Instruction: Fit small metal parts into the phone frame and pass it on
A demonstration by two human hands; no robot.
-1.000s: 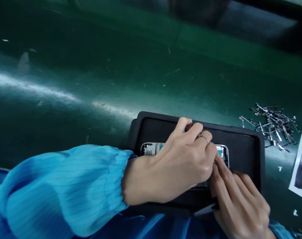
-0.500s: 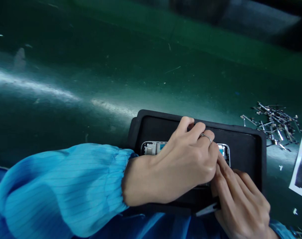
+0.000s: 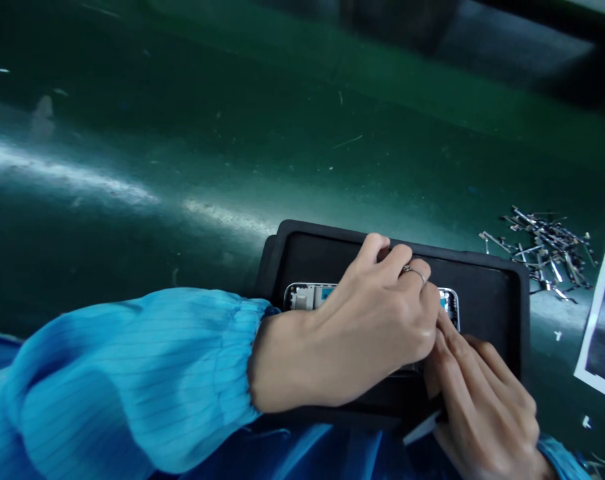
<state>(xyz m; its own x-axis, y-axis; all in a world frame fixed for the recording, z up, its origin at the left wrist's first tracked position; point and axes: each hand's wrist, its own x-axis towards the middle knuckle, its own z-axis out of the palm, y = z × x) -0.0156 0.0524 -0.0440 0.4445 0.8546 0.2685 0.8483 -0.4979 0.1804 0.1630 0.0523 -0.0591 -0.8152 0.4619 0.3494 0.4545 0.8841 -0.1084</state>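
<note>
A black tray [image 3: 487,293] lies on the green bench, and a phone frame with a silver rim [image 3: 307,297] rests inside it. My left hand [image 3: 352,333], in a blue sleeve and with a ring on one finger, lies curled over the middle of the phone frame and holds it down. My right hand [image 3: 477,400] is at the frame's right end; its forefinger presses on the frame while its other fingers hold a slim light tool [image 3: 422,428]. Most of the frame is hidden under my hands.
A heap of small metal parts [image 3: 545,250] lies on the green bench surface [image 3: 182,147] to the right of the tray. A printed sheet with a white border [image 3: 602,320] lies at the right edge. Small white specks dot the bench near it.
Hardly anything has moved. My right hand has slid slightly down and the tool tip with it; my left hand stays on the frame.
</note>
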